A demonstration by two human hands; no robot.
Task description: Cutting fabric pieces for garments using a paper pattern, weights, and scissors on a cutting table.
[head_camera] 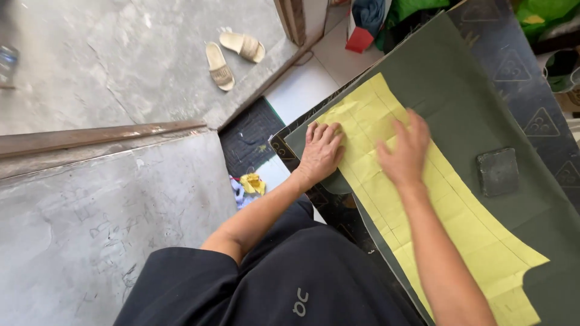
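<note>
Pressing flat with spread fingers, the left hand (321, 152) rests on the near edge of a long yellow paper pattern (423, 205), gripping nothing. The right hand (406, 151) lies open on the same paper, just beside it. The pattern lies on dark green fabric (459, 90) over the table; a dark square block (498, 172) sits on the fabric nearby. A red box (359, 40) stands on the floor beyond.
</note>
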